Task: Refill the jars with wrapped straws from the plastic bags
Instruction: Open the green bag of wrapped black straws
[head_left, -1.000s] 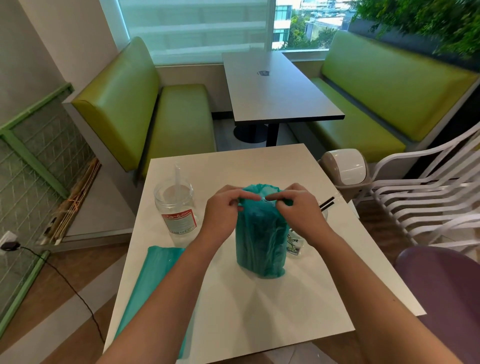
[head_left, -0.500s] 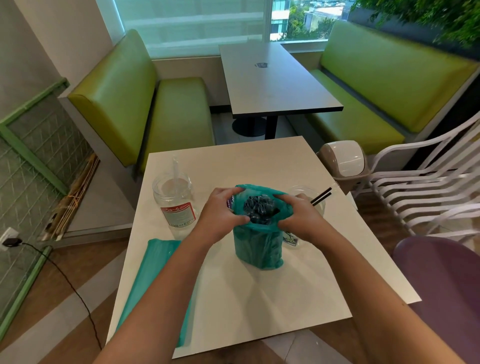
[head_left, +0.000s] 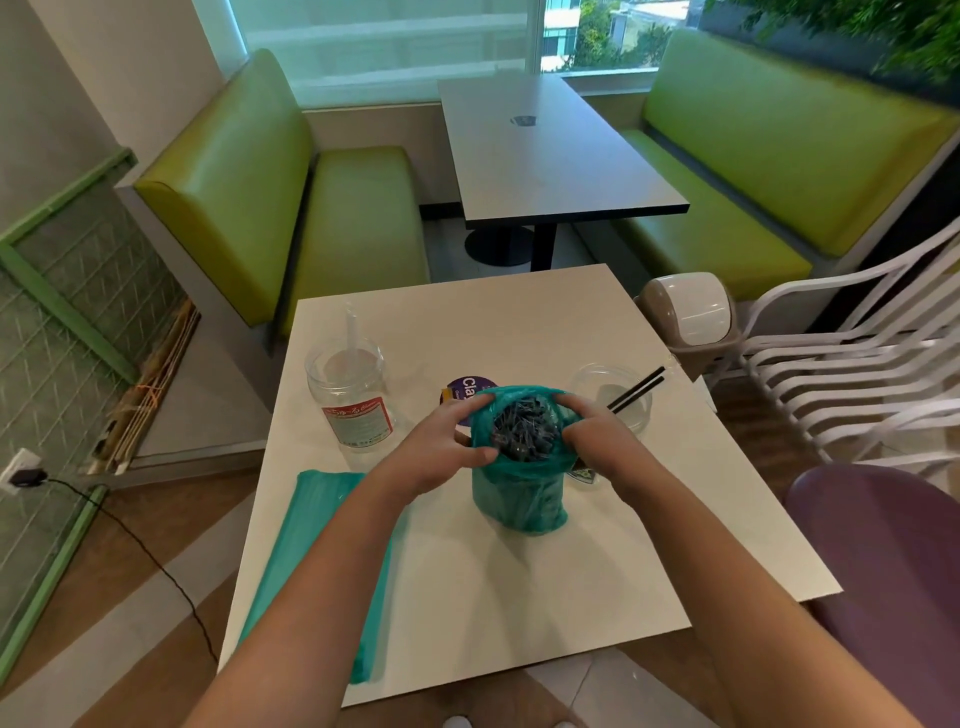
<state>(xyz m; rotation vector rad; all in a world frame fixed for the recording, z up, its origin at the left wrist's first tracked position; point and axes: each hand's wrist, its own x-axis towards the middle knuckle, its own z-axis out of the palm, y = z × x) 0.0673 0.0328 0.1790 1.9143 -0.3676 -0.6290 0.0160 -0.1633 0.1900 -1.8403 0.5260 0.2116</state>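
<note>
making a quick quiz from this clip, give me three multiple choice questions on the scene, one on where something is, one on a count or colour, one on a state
1. Where does the second green bag lie?
A. flat on the white table by its near left edge
B. on the bench
C. inside a jar

2. How many black straws stick out of the clear jar on the right?
A. none
B. two
C. five

3. What state is the upright green bag in?
A. tied shut
B. lying flat and empty
C. mouth held open, dark straw ends showing

Answers:
1 A, it lies flat under the left forearm.
2 B, two black sticks lean over the rim.
3 C, the left hand and right hand grip the rim on either side, spreading it.
</note>
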